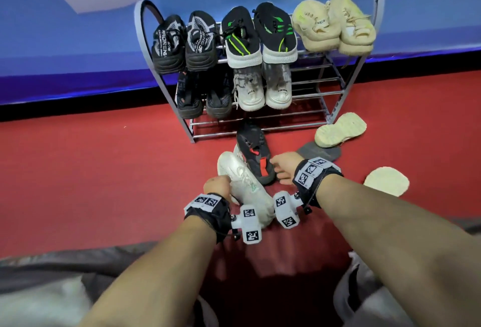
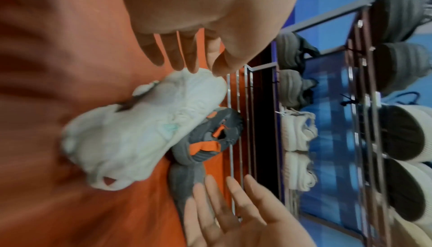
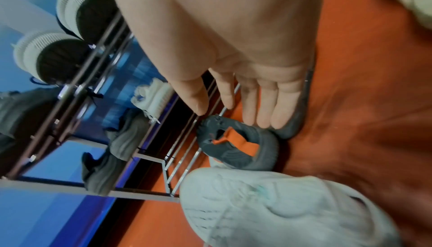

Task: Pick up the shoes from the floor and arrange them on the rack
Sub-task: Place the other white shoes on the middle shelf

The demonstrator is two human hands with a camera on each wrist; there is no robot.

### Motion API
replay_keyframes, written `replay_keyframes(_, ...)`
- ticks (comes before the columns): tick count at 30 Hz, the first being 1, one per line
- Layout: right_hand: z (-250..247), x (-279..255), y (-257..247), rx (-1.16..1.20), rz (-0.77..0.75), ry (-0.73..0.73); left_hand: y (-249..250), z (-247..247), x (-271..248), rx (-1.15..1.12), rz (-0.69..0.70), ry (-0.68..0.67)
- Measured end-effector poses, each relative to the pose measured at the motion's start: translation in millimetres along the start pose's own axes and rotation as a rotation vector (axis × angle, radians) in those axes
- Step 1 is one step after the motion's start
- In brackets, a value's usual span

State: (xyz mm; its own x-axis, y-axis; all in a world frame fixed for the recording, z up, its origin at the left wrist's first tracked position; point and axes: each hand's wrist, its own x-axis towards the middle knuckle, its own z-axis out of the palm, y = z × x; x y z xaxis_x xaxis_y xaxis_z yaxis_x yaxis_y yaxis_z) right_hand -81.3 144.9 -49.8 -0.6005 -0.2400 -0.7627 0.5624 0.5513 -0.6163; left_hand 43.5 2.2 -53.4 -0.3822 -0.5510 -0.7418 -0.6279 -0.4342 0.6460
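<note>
A white sneaker [image 1: 246, 186] lies on the red floor, leaning against a black sneaker with red trim [image 1: 253, 152] just in front of the rack [image 1: 328, 92]. My left hand [image 1: 221, 183] is at the white sneaker's left side; in the left wrist view its straight fingertips [image 2: 194, 70] touch the white sneaker [image 2: 145, 132] without curling round it. My right hand [image 1: 277, 168] reaches toward the black sneaker's heel. In the right wrist view its straight fingers [image 3: 264, 110] hover at the collar of the black sneaker [image 3: 236, 151], holding nothing.
The rack's top shelf carries three pairs, and the middle shelf carries two pairs on its left. An upturned cream shoe [image 1: 341, 130], a cream sole [image 1: 386, 181] and a grey piece [image 1: 321, 151] lie on the floor to the right. A blue wall stands behind.
</note>
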Motion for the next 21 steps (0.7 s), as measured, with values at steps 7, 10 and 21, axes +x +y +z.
replay_keyframes(7, -0.7, -7.0, 53.6, -0.207, -0.022, -0.051, -69.2, -9.1, -0.2, 0.020, -0.152, -0.121)
replay_keyframes(10, 6.7, -12.2, 59.8, -0.202, -0.011, -0.096, -73.2, -1.7, -2.5, 0.033, -0.196, -0.179)
replay_keyframes(21, 30.7, -12.0, 79.8, 0.004, 0.106, -0.186, -84.5, 10.1, 2.9, 0.083, -0.200, -0.293)
